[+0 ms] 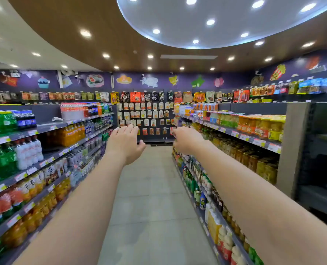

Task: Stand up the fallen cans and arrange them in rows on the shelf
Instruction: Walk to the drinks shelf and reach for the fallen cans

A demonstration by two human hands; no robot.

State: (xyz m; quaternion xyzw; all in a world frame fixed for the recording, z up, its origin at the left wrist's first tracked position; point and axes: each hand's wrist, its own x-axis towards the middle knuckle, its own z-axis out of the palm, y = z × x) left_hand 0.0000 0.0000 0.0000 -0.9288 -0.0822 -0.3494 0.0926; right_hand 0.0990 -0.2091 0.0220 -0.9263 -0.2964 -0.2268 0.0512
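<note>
blurring across right hand (187, 139) fingertips (175, 133)

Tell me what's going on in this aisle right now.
A person stands in a shop aisle with both bare arms stretched forward over the floor. The left hand is open with straight fingers and holds nothing. The right hand also looks empty. Bottled drinks line the left shelves and jars line the right. No fallen cans can be made out, and nothing is being touched.
</note>
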